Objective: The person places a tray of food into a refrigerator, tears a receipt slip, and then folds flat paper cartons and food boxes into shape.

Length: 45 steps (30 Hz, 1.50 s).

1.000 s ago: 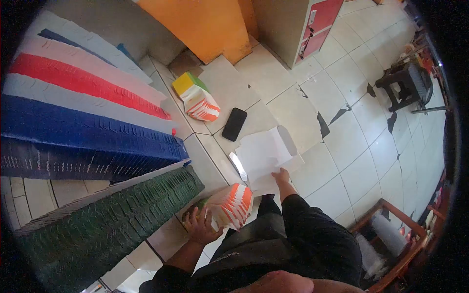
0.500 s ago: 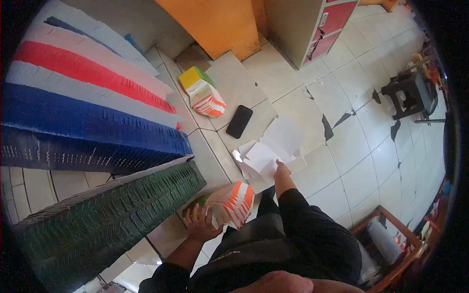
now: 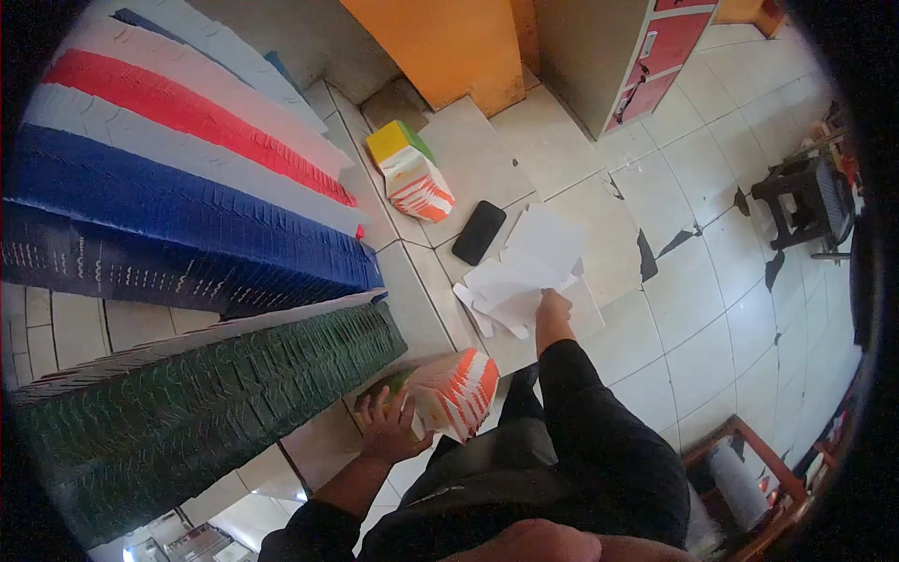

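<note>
Probably light and bendable, the white sheets [image 3: 515,281] lie on the tiles [image 3: 479,145], best held by edges; the right hand [image 3: 554,307] touches them, grip unclear, the left hand [image 3: 389,426] spread against the striped stack [image 3: 457,398].

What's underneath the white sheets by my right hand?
Pale tiles show around the white sheets and probably continue underneath. Anything else directly beneath is covered and can't be seen. Your right hand also hides part of them.

Striped stack [image 3: 456,393] partly behind left hand [image 3: 389,429]
</note>
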Motion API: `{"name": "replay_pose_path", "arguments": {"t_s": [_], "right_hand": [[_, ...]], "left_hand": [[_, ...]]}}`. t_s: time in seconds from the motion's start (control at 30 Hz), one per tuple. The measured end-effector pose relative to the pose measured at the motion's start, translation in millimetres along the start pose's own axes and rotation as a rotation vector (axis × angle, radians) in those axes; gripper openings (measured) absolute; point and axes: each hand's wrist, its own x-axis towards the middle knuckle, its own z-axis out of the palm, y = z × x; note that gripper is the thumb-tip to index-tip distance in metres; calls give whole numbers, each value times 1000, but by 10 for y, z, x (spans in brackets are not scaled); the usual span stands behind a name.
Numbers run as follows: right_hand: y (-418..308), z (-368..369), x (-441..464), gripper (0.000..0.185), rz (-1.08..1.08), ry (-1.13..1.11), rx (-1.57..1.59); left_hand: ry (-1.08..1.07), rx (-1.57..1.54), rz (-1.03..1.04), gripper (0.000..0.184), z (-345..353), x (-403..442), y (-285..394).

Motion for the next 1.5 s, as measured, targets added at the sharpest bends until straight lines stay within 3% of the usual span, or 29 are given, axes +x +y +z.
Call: {"name": "replay_pose_path", "arguments": {"t_s": [0.1,0.2,0.3,0.4,0.5,0.6,0.7,0.8,0.9,0.97,1.03,1.17,1.23,1.33,1.37,1.47,1.5], "right_hand": [[-179,-95,-522,67,-66,128,-137],[-161,108,-423,65,-245,197,-285],[-126,209,-227,66,-436,25,-259],[-66,443,-40,60,-424,78,-99],[-183,330,-261,56,-356,105,-286],[61,564,19,49,-583,75,7],[250,468,122,42,-733,-137,275],[176,40,102,29,-727,-258,238],[27,-644,-141,26,-796,-492,674],[-124,-1194,-257,21,-973,-557,730],[-269,-1982,-766,29,-1200,-578,580],[-112,-3376,-2125,21,-1388,-613,569],[150,-3820,-2830,20,-1478,-789,657],[678,-4052,-3461,20,-1494,-960,674],[873,-4049,-3678,20,-1491,-1012,660],[1596,-3735,-4356,28,-1506,-1088,466],[1774,-3474,-4349,33,-1516,-1191,432]], "left_hand": [[14,18,-4,71,9,-3,1],[5,25,-1,71,22,-17,-4],[-30,39,-13,69,14,2,-5],[-29,32,-25,66,14,-19,-2],[59,11,7,63,12,-9,-13],[24,16,1,64,-15,-9,-10],[77,-10,-5,67,16,-39,-19],[94,-55,20,70,-15,-58,-28],[47,-18,4,76,-51,-98,4],[60,-24,27,81,-34,-125,-7],[59,-62,45,87,-90,-182,-23],[88,-210,83,97,-94,-271,-90],[233,-293,139,103,251,-245,-217],[348,-1178,99,104,82,-324,-294],[264,-1788,198,110,-661,-704,-92],[322,-1859,775,103,-920,-1398,-301],[374,-1958,859,99,-1082,-1735,-322]]}}
